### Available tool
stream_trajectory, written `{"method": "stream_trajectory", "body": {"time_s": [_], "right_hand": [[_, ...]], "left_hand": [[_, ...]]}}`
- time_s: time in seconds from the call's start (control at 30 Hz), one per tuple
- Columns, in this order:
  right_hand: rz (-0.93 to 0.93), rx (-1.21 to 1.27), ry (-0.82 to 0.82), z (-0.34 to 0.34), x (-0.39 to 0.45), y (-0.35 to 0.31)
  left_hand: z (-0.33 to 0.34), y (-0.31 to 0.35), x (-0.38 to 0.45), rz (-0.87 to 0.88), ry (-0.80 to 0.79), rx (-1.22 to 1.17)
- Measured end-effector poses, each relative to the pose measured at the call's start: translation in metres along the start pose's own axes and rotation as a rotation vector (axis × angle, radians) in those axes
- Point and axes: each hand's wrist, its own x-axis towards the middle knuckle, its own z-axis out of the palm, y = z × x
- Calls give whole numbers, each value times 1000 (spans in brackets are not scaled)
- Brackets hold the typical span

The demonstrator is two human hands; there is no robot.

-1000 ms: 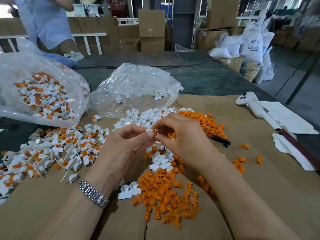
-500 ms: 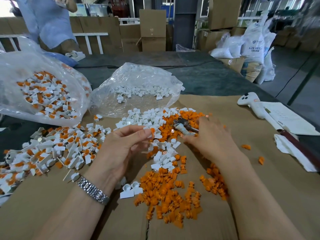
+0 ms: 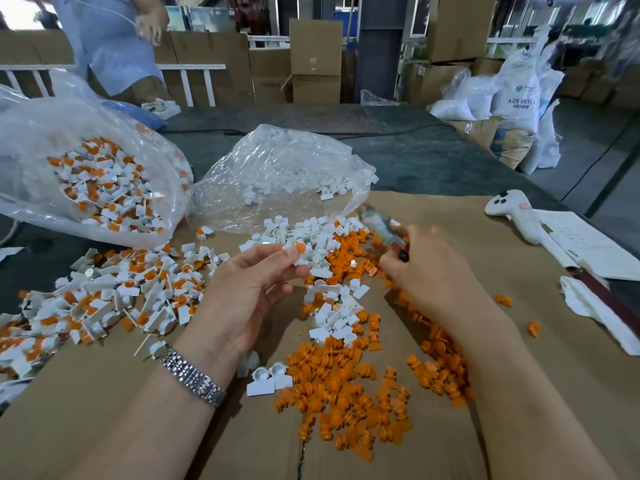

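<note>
Head view, nearest first: a brown cardboard sheet (image 3: 104,427) covers this end of the tabletop (image 3: 433,161), and a loose heap of orange plugs (image 3: 346,393) lies on it between the two forearms. A metal watch (image 3: 194,379) sits on the left wrist. Of the hands, the left hand (image 3: 249,299) pinches a white cap (image 3: 299,252) between thumb and fingertips, an orange plug seated in it, just above the scattered white caps (image 3: 332,317). The right hand (image 3: 436,282) curls round the handles of a small tool (image 3: 382,226) (pliers, I think; blur smears the tip), which points up and away over the far edge of the orange heap. Off to the left I see a pile of assembled pieces (image 3: 114,292), white with orange centres. Beyond it a clear bag (image 3: 97,181) holds more of those, and just beside it a second clear bag (image 3: 277,174) holds plain white caps. At the right edge lie a white handheld device (image 3: 512,209) and papers (image 3: 588,247). Farther off stand cardboard boxes (image 3: 315,60) and a person in a blue shirt (image 3: 110,39).
</note>
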Motion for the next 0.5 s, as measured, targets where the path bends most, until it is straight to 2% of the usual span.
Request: {"method": "stream_trajectory", "body": {"time_s": [0.07,0.17,0.27,0.5], "right_hand": [[-35,254,-15,-12,-3,-5],[-93,474,-255,-25,-14,-14],[-190,402,-407,-22,-24,-22],[-336,270,-395,-15,-33,-29]], "left_hand": [[1,1,-1,20,-8,-7],[1,1,-1,54,-15,-34],[0,1,-1,84,-8,-45],[0,1,0,169,-18,-33]]}}
